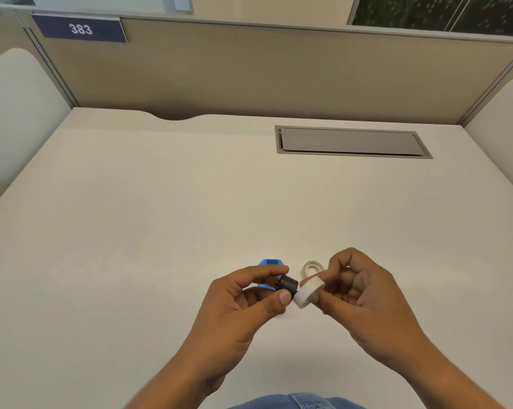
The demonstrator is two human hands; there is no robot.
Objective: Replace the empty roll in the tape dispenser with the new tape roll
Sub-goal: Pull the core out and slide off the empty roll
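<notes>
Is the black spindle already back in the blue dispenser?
No: the left hand pinches the black spindle above the desk, against the white tape roll in the right hand.

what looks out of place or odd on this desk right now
Nothing looks damaged or spilled. The blue tape dispenser lies on the desk behind the left hand, which holds its black spindle. The right hand holds the white tape roll, and the empty roll lies beyond it.
</notes>
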